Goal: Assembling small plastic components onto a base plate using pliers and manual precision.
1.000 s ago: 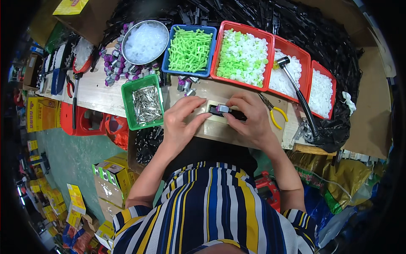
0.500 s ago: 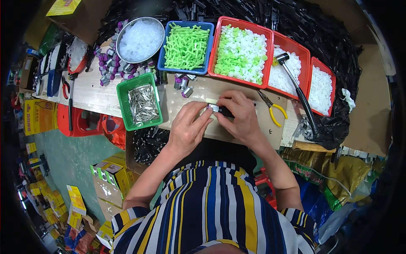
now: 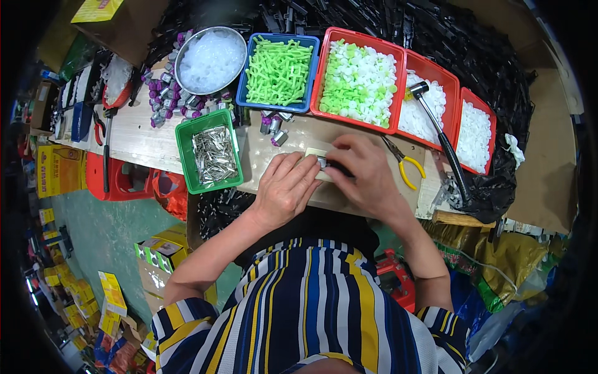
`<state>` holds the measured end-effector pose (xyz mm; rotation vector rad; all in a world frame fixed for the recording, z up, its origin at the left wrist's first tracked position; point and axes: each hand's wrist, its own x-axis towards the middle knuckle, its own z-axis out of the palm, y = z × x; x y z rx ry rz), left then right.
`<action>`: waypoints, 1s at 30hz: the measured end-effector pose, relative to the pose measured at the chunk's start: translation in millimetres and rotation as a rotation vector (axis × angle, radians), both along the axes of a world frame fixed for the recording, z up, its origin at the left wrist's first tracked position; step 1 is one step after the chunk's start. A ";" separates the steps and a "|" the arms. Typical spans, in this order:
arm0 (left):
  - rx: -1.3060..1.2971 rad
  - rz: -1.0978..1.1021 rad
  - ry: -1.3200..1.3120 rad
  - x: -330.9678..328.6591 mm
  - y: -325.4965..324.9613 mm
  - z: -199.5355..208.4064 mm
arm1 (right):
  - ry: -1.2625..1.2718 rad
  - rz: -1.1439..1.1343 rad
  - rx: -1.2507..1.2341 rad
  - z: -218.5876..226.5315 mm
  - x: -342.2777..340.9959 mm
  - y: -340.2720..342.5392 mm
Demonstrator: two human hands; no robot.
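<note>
Both my hands meet over a small cream block (image 3: 316,152) on the brown cardboard work surface. My left hand (image 3: 281,190) is closed, its fingertips pressed together at a small silver-grey part (image 3: 322,161) by the block. From the other side my right hand (image 3: 364,174) bends its fingers round a black piece (image 3: 337,166), mostly hidden under them. Several silver and purple parts (image 3: 274,128) lie just beyond my hands. A green tray (image 3: 181,153) of thin metal pins stands left of my left hand. Yellow-handled pliers (image 3: 408,171) rest right of my right hand.
Along the back stand a metal bowl (image 3: 210,60) of clear pieces, a blue tray (image 3: 240,93) of green sticks and red trays (image 3: 357,120) of white and green caps. A black-handled hammer (image 3: 450,156) leans across them. Black parts (image 3: 461,56) are heaped behind.
My right hand has turned and moved slightly to the right, its fingers curling more. My left fingers have flattened toward the cream block, which shows more now.
</note>
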<state>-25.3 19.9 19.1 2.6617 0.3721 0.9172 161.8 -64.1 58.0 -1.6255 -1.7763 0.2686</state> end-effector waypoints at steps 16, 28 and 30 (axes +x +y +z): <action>-0.044 0.569 0.221 -81.6 60.4 51.5 | -0.357 -0.031 0.084 14.5 20.1 139.7; -0.166 0.493 0.222 -85.7 77.5 39.6 | -0.161 -0.117 -0.164 41.2 81.5 69.0; -0.163 0.490 0.227 -84.6 77.4 40.4 | -0.116 -0.137 -0.224 41.7 73.1 62.8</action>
